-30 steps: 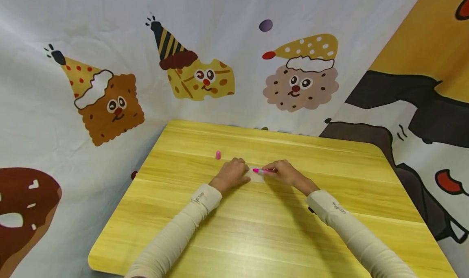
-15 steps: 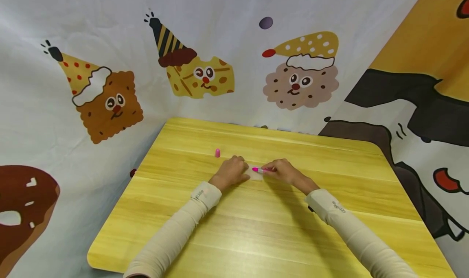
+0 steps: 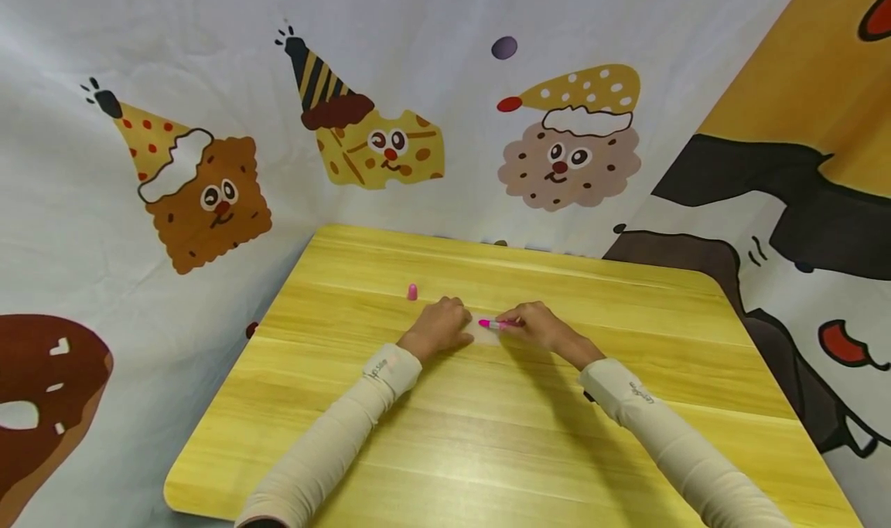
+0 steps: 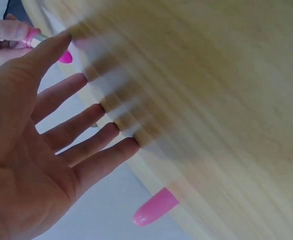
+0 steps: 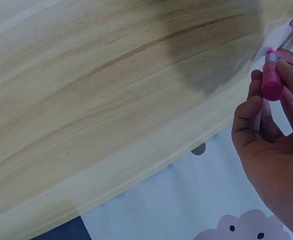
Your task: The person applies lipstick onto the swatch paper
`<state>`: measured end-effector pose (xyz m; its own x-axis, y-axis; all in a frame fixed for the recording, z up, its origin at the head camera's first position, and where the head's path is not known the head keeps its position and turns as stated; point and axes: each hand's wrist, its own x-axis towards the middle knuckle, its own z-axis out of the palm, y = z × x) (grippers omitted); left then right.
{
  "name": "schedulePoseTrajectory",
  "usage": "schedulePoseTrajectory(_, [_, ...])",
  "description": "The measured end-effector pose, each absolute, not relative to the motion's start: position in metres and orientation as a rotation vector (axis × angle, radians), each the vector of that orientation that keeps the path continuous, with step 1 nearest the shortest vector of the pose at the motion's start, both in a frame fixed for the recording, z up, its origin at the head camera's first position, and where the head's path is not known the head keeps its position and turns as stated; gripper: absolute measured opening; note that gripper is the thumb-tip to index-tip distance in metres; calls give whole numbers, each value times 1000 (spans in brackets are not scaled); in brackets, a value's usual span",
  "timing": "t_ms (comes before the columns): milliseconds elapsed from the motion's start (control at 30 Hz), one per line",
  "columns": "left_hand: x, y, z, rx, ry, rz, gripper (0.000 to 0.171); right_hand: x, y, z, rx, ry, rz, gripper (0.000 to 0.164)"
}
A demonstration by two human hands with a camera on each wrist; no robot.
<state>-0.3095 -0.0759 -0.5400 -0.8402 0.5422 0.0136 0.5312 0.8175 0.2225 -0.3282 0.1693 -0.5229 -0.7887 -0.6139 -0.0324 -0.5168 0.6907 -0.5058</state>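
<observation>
My right hand (image 3: 541,327) pinches a pink lipstick (image 3: 493,324) by its base between thumb and fingers. Its bright pink tip points left, low over a small pale sheet of paper (image 3: 487,338) on the table. In the right wrist view, the pink base of the lipstick (image 5: 272,85) faces the camera. My left hand (image 3: 437,330) rests at the left edge of the paper; the left wrist view shows its fingers (image 4: 94,170) extended and spread, fingertips down at the tabletop. Upright beyond the left hand stands the pink lipstick cap (image 3: 413,292).
Both hands work over a yellow wood-grain table (image 3: 445,451) with rounded corners. A white cloth backdrop (image 3: 431,41) with cartoon food drawings hangs right behind the far edge and along the left side.
</observation>
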Motion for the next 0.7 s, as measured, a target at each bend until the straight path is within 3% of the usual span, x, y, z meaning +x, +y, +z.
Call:
schedulePoseTrajectory(433, [-314,-72,-540,872,2958,258,41,-329,172,-522,-1006,2726,-649,24])
schedulePoseTrajectory(700, [-313,-69,-541,880,2990,187,36,-331,173,-523,-1033,2716,-649,23])
